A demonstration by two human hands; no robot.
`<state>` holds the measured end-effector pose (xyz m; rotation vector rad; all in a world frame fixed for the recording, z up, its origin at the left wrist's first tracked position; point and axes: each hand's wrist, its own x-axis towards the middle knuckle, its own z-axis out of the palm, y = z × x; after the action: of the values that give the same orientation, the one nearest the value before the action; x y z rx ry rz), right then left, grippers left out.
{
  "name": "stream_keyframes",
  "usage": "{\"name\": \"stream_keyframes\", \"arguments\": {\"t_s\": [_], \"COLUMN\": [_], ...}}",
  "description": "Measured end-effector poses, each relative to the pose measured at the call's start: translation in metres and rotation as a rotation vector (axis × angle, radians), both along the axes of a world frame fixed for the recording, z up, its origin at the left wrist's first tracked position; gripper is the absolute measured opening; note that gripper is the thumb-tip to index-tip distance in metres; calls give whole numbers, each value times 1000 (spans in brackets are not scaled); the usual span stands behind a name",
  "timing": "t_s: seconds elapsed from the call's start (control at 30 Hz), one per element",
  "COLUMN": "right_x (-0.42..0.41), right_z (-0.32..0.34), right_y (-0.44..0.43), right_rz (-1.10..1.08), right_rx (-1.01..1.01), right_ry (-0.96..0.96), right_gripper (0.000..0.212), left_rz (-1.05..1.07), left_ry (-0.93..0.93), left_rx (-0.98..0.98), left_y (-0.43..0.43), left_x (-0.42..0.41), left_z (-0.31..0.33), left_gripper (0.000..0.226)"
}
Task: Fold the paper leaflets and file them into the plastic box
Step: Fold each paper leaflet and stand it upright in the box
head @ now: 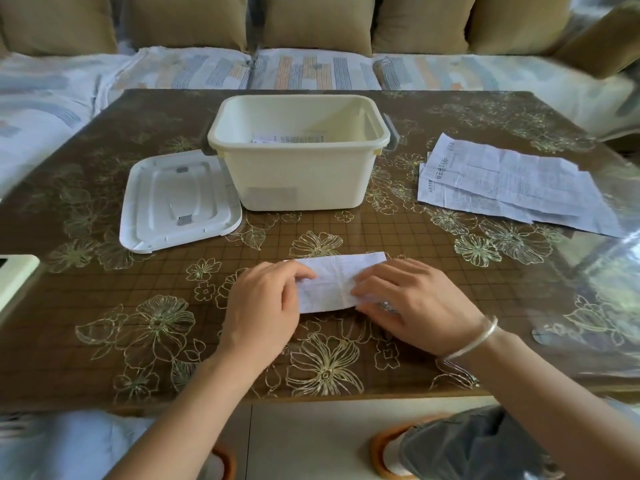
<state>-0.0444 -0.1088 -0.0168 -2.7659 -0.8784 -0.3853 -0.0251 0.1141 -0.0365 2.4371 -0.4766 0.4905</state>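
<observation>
A knee in grey cloth [485, 441] sits lowest in view, under the table's near edge, and both bare forearms reach up from there over the table [104, 323]. The right wrist wears a silver bangle [475, 340].

The left hand [266, 299] lies knuckles-up, fingers bent, its thumb and fingertips pinching the left end of the folded leaflet [332, 282]. The right hand [412, 299] mirrors it, curled fingers clamped over the leaflet's right end. The leaflet lies flat between them as a narrow strip, a crease running across its middle.

Beyond it stands the cream plastic box [304, 178], open, with a few folded papers [287, 137] on its bottom. Its white lid [180, 199] lies flat just beside it on the left. To the right, well apart, unfolded leaflets [502, 181] lie in a loose overlapping pile. A sofa [311, 32] with tan cushions runs behind the table.
</observation>
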Motion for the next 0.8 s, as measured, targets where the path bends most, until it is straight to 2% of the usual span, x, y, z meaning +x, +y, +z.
{"name": "stream_keyframes", "arguments": {"t_s": [0.07,0.17,0.23,0.33,0.5,0.8], "right_x": [-3,-6,-7,-7,-3,-6], "right_z": [-2,1,3,0,-8,-17], "right_y": [0,4,6,9,12,19], "right_rz": [-31,-149,-215,-304,-375,-455], "right_rx": [94,300,398,466,432,213], "right_ry": [-64,-42,15,87,115,-23], "right_gripper": [21,22,18,5,10,17], "left_rz": [-72,-149,-132,-56,58,30], "left_ry": [13,-36,-68,-29,54,87], "left_rx": [-27,-12,-14,-46,-17,38], "left_y": [8,13,13,11,2,3], "left_x": [-5,-15,-20,-16,-5,-5], "left_z": [3,7,7,4,0,-3], "left_gripper": [26,38,44,33,11,19]}}
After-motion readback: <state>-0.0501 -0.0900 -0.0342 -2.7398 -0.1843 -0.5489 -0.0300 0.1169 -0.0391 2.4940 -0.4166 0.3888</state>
